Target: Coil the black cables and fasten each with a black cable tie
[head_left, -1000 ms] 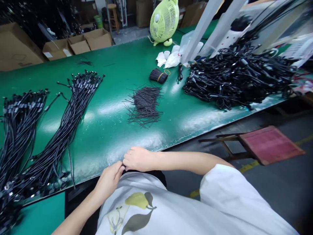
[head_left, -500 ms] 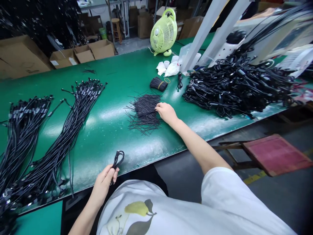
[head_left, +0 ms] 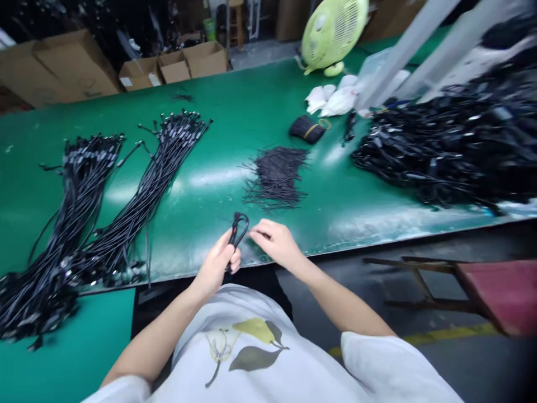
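Note:
My left hand [head_left: 218, 258] is closed around a coiled black cable [head_left: 239, 226], whose loop sticks up above the fingers near the table's front edge. Just right of that loop is my right hand [head_left: 274, 240], thumb and fingers pinched together. Anything between those fingertips is too small and blurred to make out. Beyond both hands, a loose pile of thin black ties [head_left: 279, 176] lies on the green table [head_left: 210, 190]. Behind the pile rests a bundle of similar black strips [head_left: 306, 129] with a yellow band around it.
Two long bunches of straight black cables [head_left: 168, 162] lie on the left. A heap of coiled black cables [head_left: 444, 151] covers the right side, near slanted white posts [head_left: 406, 50]. A green fan [head_left: 333, 33] stands at the back. A red-seated stool [head_left: 503, 291] is at the lower right.
My right hand has come back from the pile of thin ties to beside the cable loop. My left hand has risen slightly with the coiled cable, and the camera view has shifted.

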`<state>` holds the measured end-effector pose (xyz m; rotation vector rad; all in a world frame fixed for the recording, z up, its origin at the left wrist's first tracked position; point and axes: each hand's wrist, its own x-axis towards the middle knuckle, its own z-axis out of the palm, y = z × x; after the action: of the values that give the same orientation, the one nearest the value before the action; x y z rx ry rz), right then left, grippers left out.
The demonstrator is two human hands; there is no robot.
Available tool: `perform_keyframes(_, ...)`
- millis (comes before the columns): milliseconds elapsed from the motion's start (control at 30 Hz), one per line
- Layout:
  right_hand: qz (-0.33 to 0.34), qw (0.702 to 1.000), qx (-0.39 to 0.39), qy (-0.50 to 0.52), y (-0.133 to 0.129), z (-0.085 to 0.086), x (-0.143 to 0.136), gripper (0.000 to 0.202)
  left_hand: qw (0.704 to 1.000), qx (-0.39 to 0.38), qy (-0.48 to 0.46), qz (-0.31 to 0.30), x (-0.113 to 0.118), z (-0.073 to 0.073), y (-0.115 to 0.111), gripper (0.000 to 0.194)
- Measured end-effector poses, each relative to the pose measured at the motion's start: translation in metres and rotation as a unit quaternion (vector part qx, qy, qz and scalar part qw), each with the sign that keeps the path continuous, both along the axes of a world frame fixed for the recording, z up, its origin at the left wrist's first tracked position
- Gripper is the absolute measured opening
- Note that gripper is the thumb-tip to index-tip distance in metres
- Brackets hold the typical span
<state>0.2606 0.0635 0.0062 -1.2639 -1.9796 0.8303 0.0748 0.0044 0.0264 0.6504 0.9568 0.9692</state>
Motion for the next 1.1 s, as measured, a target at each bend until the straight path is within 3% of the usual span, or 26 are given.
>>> perform_keyframes(100, 0.082, 0.996, -0.016, 0.007, -0.027, 0.000, -0.030, 0.025, 1.000, 0.016, -0.003, 0.016, -0.004, -0.003, 0.005, 0.063)
perform_keyframes(200, 0.083, 0.983, 0.135, -0.096, -0.031, 0.003, -0.043, 0.030, 0.994, 0.064, 0.075, 0.040, -0.014, -0.010, 0.004, 0.048)
perform_keyframes(300, 0.135, 0.909, 0.351, -0.180, -0.019, 0.007, -0.052, 0.029, 0.952, 0.158, 0.256, 0.062, -0.026, -0.016, 0.004, 0.030)
perform_keyframes(400, 0.259, 0.839, 0.437, -0.193, -0.006, 0.014, -0.059, 0.033, 0.914, 0.192, 0.357, 0.034, -0.037, -0.017, 0.004, 0.014)
perform_keyframes(500, 0.335, 0.812, 0.419, -0.230, -0.001, 0.023, -0.064, 0.030, 0.947, 0.135, 0.286, -0.054, -0.047, -0.014, 0.002, 0.019)
perform_keyframes(600, 0.372, 0.780, 0.428, -0.264, -0.006, 0.036, -0.067, 0.027, 0.987, 0.042, 0.134, -0.076, -0.053, -0.014, -0.001, 0.025)
perform_keyframes(700, 0.386, 0.740, 0.455, -0.310, -0.013, 0.047, -0.071, 0.035, 0.996, -0.028, 0.032, -0.082, -0.056, -0.016, -0.003, 0.032)
perform_keyframes(800, 0.408, 0.684, 0.483, -0.364, -0.018, 0.052, -0.077, 0.044, 0.994, -0.056, 0.010, -0.089, -0.056, -0.019, -0.003, 0.033)
perform_keyframes(867, 0.416, 0.679, 0.479, -0.370, -0.018, 0.051, -0.081, 0.045, 0.994, -0.060, 0.028, -0.086, -0.054, -0.018, -0.003, 0.027)
perform_keyframes(967, 0.398, 0.695, 0.450, -0.395, -0.013, 0.045, -0.086, 0.041, 0.996, -0.034, 0.068, -0.051, -0.052, -0.015, -0.001, 0.006)
perform_keyframes(1033, 0.368, 0.712, 0.426, -0.420, -0.005, 0.040, -0.091, 0.038, 0.995, 0.013, 0.100, -0.015, -0.051, -0.015, 0.002, 0.014)
perform_keyframes(1100, 0.329, 0.750, 0.383, -0.427, 0.005, 0.034, -0.097, 0.032, 0.989, 0.047, 0.138, 0.036, -0.049, -0.018, 0.007, 0.028)
